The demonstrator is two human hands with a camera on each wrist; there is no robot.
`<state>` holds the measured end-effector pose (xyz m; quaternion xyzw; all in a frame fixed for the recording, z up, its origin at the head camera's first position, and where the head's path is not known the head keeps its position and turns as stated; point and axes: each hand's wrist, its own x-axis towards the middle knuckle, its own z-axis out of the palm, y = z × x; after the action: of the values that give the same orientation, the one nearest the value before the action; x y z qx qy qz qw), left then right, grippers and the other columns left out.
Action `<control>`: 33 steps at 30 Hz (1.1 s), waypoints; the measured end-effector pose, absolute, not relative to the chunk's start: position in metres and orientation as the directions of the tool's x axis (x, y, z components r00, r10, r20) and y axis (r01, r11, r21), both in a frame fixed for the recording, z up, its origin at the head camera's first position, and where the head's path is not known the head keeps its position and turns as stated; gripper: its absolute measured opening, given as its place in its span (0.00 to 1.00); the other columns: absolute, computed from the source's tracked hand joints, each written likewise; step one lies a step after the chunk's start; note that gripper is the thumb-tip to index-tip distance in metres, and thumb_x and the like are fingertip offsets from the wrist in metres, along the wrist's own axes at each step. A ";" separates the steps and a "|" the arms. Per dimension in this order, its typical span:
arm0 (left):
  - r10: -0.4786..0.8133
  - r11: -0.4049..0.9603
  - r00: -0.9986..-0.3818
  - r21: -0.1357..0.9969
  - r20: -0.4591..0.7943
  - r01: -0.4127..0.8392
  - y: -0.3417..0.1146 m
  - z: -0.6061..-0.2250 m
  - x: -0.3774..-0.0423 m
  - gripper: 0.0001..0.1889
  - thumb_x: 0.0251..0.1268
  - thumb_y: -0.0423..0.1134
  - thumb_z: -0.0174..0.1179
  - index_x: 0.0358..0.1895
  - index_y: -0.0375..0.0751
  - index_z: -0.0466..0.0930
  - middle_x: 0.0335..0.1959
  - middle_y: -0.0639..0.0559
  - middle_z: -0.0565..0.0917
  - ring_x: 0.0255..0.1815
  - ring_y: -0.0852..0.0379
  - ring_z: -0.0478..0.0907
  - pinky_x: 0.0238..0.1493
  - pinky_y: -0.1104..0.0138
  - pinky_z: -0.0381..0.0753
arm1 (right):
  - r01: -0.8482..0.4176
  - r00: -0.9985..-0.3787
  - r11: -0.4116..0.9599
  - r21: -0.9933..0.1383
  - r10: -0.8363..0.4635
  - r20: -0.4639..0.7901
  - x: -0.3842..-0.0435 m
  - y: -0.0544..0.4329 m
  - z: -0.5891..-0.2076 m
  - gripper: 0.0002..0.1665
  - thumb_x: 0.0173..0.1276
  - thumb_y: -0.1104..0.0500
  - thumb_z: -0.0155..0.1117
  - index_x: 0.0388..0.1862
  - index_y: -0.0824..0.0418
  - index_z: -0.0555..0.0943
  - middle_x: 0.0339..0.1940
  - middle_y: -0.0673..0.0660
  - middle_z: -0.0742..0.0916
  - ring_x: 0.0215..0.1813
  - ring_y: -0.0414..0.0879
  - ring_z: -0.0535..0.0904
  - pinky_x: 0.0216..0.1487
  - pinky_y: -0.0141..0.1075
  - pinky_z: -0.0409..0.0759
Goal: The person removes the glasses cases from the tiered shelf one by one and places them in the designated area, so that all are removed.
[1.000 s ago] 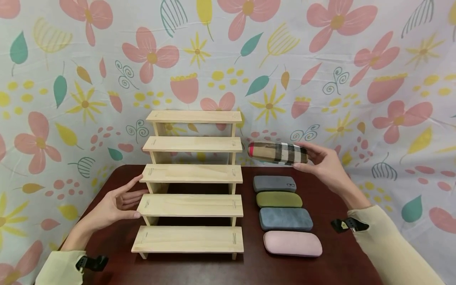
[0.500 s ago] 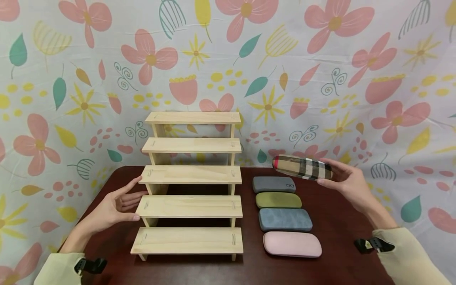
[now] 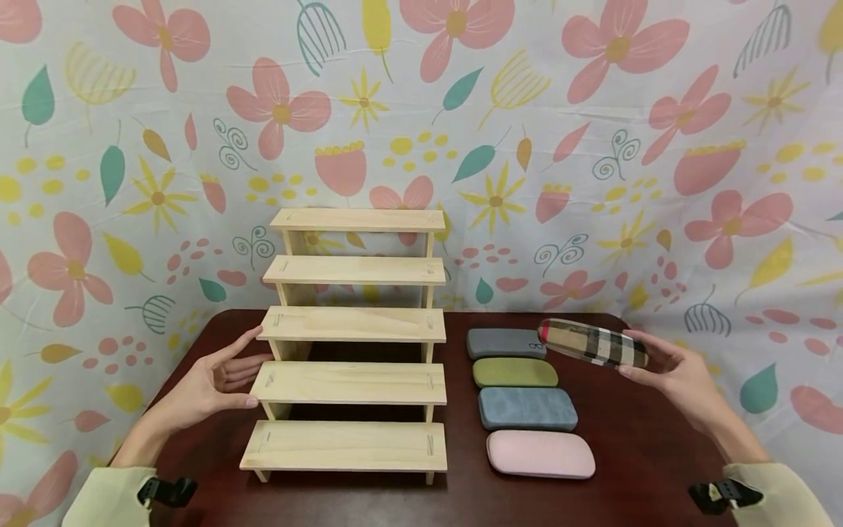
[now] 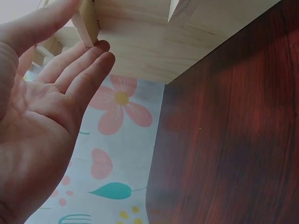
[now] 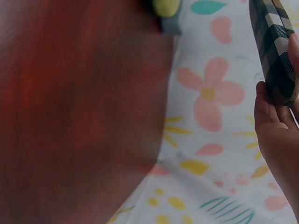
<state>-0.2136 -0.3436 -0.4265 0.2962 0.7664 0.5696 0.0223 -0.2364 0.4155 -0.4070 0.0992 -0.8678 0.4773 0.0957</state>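
My right hand pinches the right end of a plaid glasses case, tan with black, white and red bands. The case is held in the air, its left end overlapping the grey case in the head view. In the right wrist view, fingers and thumb are on the end of the plaid case. At the left side of a five-step wooden display rack, my left hand rests with fingers fairly straight. Fingertips touch the rack's edge in the left wrist view.
Right of the rack, a grey case, a green case, a blue case and a pink case lie in a column on the dark red table. A flower-print cloth hangs behind.
My right hand has carried the plaid case to the right and down, from beside the rack's upper steps to near the grey case. My left hand has stayed at the rack.
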 end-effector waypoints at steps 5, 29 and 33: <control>0.475 0.168 -0.833 0.900 0.285 0.403 -0.344 -0.427 -0.214 0.58 0.59 0.18 0.72 0.88 0.44 0.46 0.71 0.22 0.70 0.71 0.56 0.75 0.61 0.62 0.81 | -0.223 -0.972 0.481 -0.848 -0.046 0.229 -0.231 0.433 -0.425 0.39 0.71 0.66 0.74 0.79 0.53 0.75 0.63 0.30 0.79 0.56 0.23 0.78 0.45 0.23 0.82; 0.478 0.158 -0.816 0.882 0.325 0.444 -0.343 -0.427 -0.214 0.57 0.59 0.15 0.71 0.87 0.40 0.46 0.68 0.15 0.69 0.69 0.58 0.77 0.59 0.64 0.83 | -0.053 -0.999 0.591 -0.805 -0.027 0.047 -0.217 0.493 -0.474 0.41 0.75 0.54 0.73 0.83 0.57 0.68 0.67 0.27 0.72 0.63 0.18 0.66 0.51 0.15 0.72; 0.482 0.156 -0.814 0.882 0.325 0.445 -0.343 -0.428 -0.214 0.57 0.59 0.16 0.71 0.87 0.40 0.46 0.68 0.16 0.69 0.69 0.58 0.77 0.59 0.64 0.82 | 0.005 -1.000 0.620 -0.784 -0.010 -0.014 -0.218 0.496 -0.478 0.44 0.75 0.49 0.72 0.84 0.56 0.66 0.72 0.34 0.69 0.76 0.38 0.64 0.51 0.16 0.72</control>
<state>-0.2140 -0.3428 -0.4275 0.3049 0.7600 0.5738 0.0162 -0.2175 0.4957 -0.4782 0.0014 -0.9001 0.4357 -0.0086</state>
